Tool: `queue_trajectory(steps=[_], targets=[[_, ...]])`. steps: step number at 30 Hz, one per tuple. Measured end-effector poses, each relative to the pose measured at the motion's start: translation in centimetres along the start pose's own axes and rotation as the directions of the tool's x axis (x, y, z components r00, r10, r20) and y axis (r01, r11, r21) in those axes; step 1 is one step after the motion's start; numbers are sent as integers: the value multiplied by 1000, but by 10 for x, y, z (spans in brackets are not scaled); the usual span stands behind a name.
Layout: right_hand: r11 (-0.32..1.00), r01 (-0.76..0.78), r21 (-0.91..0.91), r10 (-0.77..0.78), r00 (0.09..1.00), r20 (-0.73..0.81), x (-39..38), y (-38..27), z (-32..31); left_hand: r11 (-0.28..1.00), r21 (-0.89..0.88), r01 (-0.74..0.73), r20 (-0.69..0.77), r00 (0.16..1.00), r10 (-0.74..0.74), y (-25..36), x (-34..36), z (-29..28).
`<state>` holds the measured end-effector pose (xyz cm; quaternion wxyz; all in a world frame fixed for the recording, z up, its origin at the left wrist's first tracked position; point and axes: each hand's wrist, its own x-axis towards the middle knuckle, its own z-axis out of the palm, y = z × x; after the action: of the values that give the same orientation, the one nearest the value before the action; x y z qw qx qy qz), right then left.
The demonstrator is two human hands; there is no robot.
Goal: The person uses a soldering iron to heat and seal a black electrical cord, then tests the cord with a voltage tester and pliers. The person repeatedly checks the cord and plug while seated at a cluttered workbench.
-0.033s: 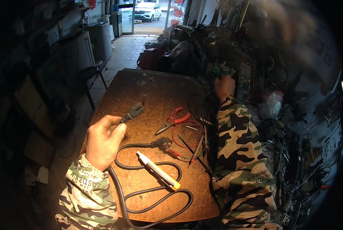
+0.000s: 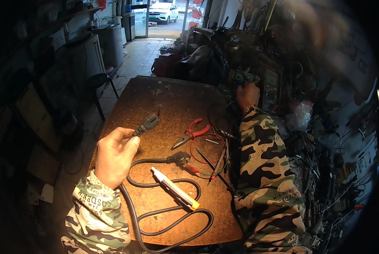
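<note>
My left hand [image 2: 115, 154] pinches a black power cord by its connector end [image 2: 147, 125], which points up and to the right above the wooden table [image 2: 143, 99]. The cord [image 2: 132, 211] loops over the table to a black plug [image 2: 179, 158]. Touching that plug is a red clip [image 2: 192, 169] on a thin lead. My right hand [image 2: 248, 95] reaches beyond the far right of the table, closed, beside a dark multimeter [image 2: 270, 88] and a greenish part [image 2: 239, 78]. Its fingertips are partly hidden, so what they grip is unclear.
A yellow and white pen-shaped tool [image 2: 175, 189] lies across the cord. Behind it rest red-handled pliers [image 2: 192, 133] and thin test probes [image 2: 218, 167]. Cluttered wires and parts [image 2: 316, 190] line the right side. A dark stool [image 2: 97, 80] stands at left.
</note>
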<state>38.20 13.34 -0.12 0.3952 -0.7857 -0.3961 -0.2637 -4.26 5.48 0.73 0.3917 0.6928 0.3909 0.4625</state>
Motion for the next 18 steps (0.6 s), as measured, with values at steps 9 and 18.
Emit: queue_trajectory(steps=[9, 18], targets=[[984, 170, -60, -170, 985, -6, 5, 0, 3, 1000, -1, -13, -3, 1000, 13, 5, -3, 1], [978, 162, -130, -157, 987, 44, 11, 15, 5, 1000, 18, -12, 34, 999, 12, 5, -1, 7]])
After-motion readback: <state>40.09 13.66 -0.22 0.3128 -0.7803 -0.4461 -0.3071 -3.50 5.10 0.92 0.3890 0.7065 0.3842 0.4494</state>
